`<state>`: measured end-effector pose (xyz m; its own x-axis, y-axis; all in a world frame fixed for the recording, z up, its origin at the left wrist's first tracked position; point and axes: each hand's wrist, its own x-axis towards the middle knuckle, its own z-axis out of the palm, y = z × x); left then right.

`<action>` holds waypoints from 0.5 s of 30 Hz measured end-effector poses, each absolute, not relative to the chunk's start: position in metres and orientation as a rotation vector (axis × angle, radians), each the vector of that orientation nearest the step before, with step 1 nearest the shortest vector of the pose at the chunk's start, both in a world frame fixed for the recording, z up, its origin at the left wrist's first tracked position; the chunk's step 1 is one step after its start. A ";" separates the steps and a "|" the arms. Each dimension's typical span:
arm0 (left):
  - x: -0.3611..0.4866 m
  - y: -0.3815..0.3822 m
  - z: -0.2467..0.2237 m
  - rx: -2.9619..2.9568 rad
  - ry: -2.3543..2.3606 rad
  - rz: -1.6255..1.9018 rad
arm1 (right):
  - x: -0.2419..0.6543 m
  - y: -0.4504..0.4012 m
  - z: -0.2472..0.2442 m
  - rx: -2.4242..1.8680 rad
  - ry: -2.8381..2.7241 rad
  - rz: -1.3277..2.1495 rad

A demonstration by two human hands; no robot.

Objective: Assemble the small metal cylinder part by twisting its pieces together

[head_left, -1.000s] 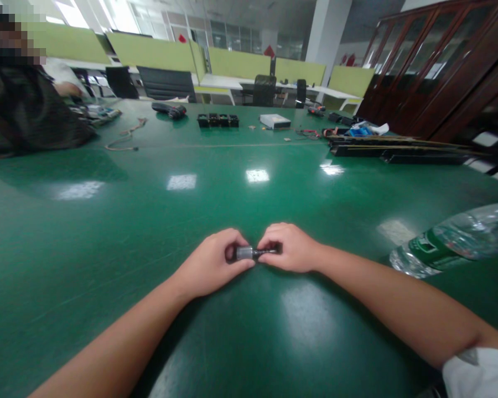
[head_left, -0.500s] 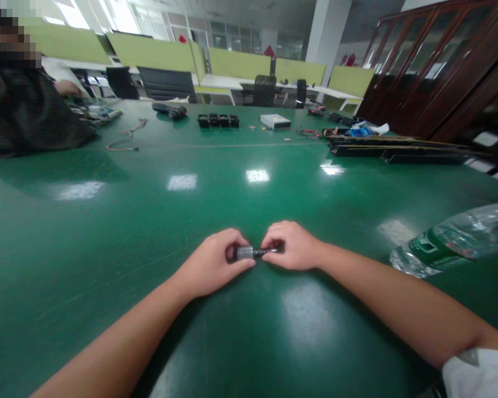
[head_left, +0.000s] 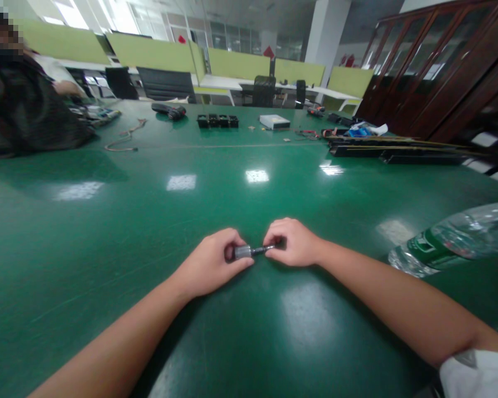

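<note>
Between my hands, just above or on the green table, is a small grey cylinder with a thin dark shaft extending to the right. The fingers and thumb of my left hand are closed around the cylinder's left part. My right hand pinches the far end of the shaft between thumb and fingers. A short stretch of shaft shows between the two hands. What lies inside each grip is partly hidden.
A clear plastic bottle with a green label lies on its side at the right. Black modules, a white box, a cable and long black bars lie farther back. A person is at the far left.
My right hand has moved slightly up and away from my left hand, and more of the dark shaft shows. The shaft now tilts up a little towards the right.
</note>
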<state>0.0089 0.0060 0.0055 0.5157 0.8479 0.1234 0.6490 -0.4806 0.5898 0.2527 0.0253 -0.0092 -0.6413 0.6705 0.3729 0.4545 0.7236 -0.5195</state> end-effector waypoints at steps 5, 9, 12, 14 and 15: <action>0.009 0.006 0.005 2.284 1.220 0.570 | 0.256 0.028 -0.010 -0.877 -2.374 0.542; 0.009 0.006 0.005 2.286 1.232 0.562 | 0.261 0.030 -0.009 -0.899 -2.372 0.551; 0.009 0.006 0.005 2.280 1.226 0.557 | 0.269 0.034 -0.008 -0.904 -2.387 0.550; 0.008 0.007 0.005 2.278 1.224 0.559 | 0.275 0.038 -0.008 -0.945 -2.354 0.572; 0.008 0.007 0.005 2.278 1.226 0.560 | 0.278 0.039 -0.008 -0.966 -2.326 0.591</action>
<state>0.0083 0.0065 0.0046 0.5125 0.8499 0.1227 0.6488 -0.4769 0.5930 0.2777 0.0389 -0.0080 -0.5919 0.7415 0.3161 0.5008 0.6456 -0.5766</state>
